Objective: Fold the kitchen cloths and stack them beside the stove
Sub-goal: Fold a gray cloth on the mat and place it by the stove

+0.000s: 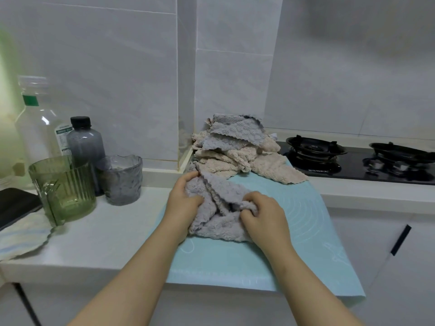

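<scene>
Grey fleecy cloth [219,215] lies bunched and creased on a pale teal silicone mat [235,262] that covers the bench [106,234] near its front edge and hangs over it a little, probably laid there as a smooth, clean surface for folding. The left hand [183,198] grips the cloth's left side, its fingers [190,176] curled over the scalloped hem, while the right hand [263,215] bunches the right side with fingers [253,198] curled into the pile; holding both sides like this looks like hunting for edges or corners so the cloth can be shaken out flat, so I judge the first fold has not begun. Behind it, toward the back edge of the bench where the wall juts out, a loose pile of cloths [230,149], beige and grey, waits unfolded, one beige piece spilling right until it just reaches the black glass gas stove [353,161]. No folded stack shows beside the stove, so most of the task seems to lie ahead. At the left end of the bench stand a green ribbed jug [63,189], a grey glass tumbler [121,180], a dark bottle [86,142] and a clear bottle [40,128], well apart from the work
</scene>
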Demonstrator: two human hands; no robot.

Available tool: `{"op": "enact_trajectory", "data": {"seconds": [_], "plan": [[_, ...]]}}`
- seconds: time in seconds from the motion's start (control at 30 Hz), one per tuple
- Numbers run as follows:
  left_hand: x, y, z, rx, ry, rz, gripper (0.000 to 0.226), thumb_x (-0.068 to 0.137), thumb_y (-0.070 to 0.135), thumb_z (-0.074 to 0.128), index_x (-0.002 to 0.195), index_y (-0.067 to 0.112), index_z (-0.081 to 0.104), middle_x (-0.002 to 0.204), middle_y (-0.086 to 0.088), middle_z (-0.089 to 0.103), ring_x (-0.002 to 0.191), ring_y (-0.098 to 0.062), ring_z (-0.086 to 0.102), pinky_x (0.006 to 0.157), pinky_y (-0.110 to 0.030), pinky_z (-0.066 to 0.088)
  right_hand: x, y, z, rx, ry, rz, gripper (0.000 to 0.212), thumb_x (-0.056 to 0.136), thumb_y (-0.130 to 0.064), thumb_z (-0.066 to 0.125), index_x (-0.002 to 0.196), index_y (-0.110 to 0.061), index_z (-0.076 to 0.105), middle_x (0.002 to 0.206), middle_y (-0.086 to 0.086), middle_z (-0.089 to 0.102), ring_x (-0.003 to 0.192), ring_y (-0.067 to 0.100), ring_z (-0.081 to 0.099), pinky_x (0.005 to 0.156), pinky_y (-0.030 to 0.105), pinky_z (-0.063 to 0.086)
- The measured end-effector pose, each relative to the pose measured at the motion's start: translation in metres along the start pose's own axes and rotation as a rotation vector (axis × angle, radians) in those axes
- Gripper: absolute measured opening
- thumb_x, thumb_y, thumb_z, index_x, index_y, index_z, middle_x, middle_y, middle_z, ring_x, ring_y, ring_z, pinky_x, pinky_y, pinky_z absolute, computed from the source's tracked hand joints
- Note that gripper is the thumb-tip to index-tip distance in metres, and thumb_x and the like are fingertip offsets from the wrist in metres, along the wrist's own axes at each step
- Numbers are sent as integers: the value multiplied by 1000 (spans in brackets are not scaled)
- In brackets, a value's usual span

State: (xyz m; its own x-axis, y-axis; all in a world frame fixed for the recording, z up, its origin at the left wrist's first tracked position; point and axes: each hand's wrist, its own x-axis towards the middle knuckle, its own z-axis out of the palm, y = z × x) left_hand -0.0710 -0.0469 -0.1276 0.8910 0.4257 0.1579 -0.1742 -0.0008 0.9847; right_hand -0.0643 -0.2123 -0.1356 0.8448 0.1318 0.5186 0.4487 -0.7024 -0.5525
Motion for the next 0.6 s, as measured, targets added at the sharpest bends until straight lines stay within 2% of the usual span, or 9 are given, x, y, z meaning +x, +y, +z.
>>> {"op": "enact_trajectory", "data": {"seconds": [0.07,0.13,0.2,0.27,0.33,0.43,0.47,0.53,0.6], "plan": [[4,5,-5,-285,-52,-167,49,84,-13,45,114,25,56,92,-12,66,74,-27,62,70,-37,52,-5,-1,-6,267,83,40,14,72,-27,46,78,-26,59,74,-12,60,83,14,53,72,31,40],[9,4,-8,-532,-166,-291,46,86,-9,42,125,14,52,109,-22,64,89,-32,64,80,-41,52,-10,-3,-11,481,41,68,14,76,-36,47,75,-31,61,73,-14,63,76,3,55,70,26,41],[10,3,-7,-484,-196,-309,40,88,-5,45,123,11,54,108,-22,64,89,-31,64,80,-38,52,-10,-6,-16,495,-90,136,26,84,-49,51,99,-32,62,85,-16,64,82,0,57,76,25,43],[6,5,-3,-323,-203,-274,30,87,-2,52,110,15,59,96,-17,66,79,-27,65,68,-31,54,-3,-7,-21,350,-253,245,52,86,-48,56,133,-32,39,98,-6,59,90,11,58,76,27,42],[4,6,-1,-248,-233,-243,28,85,0,58,102,22,61,95,-14,66,78,-26,65,66,-30,53,8,-11,-24,180,-392,235,68,84,-43,60,141,-37,24,94,-2,58,84,15,56,71,28,42],[-2,6,-1,-203,-321,-181,38,79,-1,66,99,30,63,100,-13,66,86,-29,65,76,-37,55,19,-17,-23,28,-479,136,53,80,-36,64,130,-32,46,105,-6,60,95,13,56,82,28,46],[-6,7,-1,-188,-352,-154,43,77,-3,67,101,32,62,101,-11,66,89,-29,65,79,-39,55,20,-19,-23,25,-458,136,43,80,-33,64,122,-30,54,103,-6,62,93,12,58,79,27,46],[-12,8,-1,-156,-398,-116,54,74,-7,68,105,36,59,104,-9,65,94,-30,64,83,-42,54,20,-16,-25,73,-341,188,24,81,-24,62,105,-26,61,89,-7,62,79,9,59,67,23,45],[-11,14,-7,-61,-399,-86,60,75,-8,67,108,40,55,106,-6,62,92,-27,63,82,-39,53,21,-12,-31,216,-195,276,11,81,-18,60,90,-22,65,80,-6,63,69,12,57,64,26,45]]}}
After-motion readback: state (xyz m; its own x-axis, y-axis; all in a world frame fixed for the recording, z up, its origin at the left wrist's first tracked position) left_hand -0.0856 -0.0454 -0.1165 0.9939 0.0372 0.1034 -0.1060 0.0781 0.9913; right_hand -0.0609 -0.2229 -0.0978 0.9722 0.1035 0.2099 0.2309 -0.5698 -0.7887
